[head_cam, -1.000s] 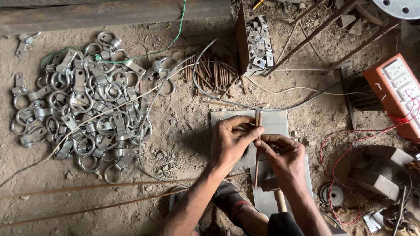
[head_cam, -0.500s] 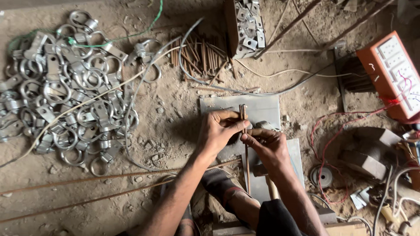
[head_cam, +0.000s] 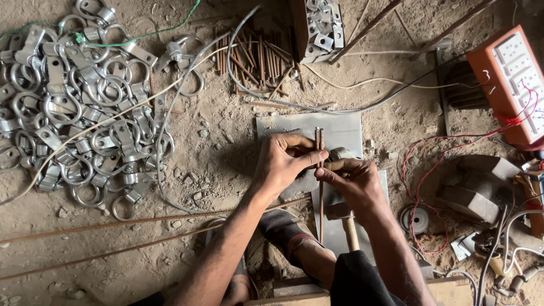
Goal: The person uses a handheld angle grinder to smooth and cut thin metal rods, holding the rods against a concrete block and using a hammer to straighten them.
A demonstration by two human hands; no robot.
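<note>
Soft, even daylight, fairly bright; faint shadows fall left of the hands (no glare), sharp centre, slight stretching toward the edges.

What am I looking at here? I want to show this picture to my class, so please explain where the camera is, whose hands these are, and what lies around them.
There is no machine here. The camera sits on a person's head and looks straight down, so the two arms coming up from the bottom edge are that person's own. The left hand and right hand together pinch a pair of thin rusty rods, held side by side over a flat grey metal plate that lies on the dusty ground. Under the right hand rests a hammer, its wooden handle pointing toward the person. To the left is a big heap of shiny metal ring clamps. Above the plate lies a bundle of short rusty rods, with grey and white cables looping past. At the right edge is an orange switch box with thin red wires.
</note>
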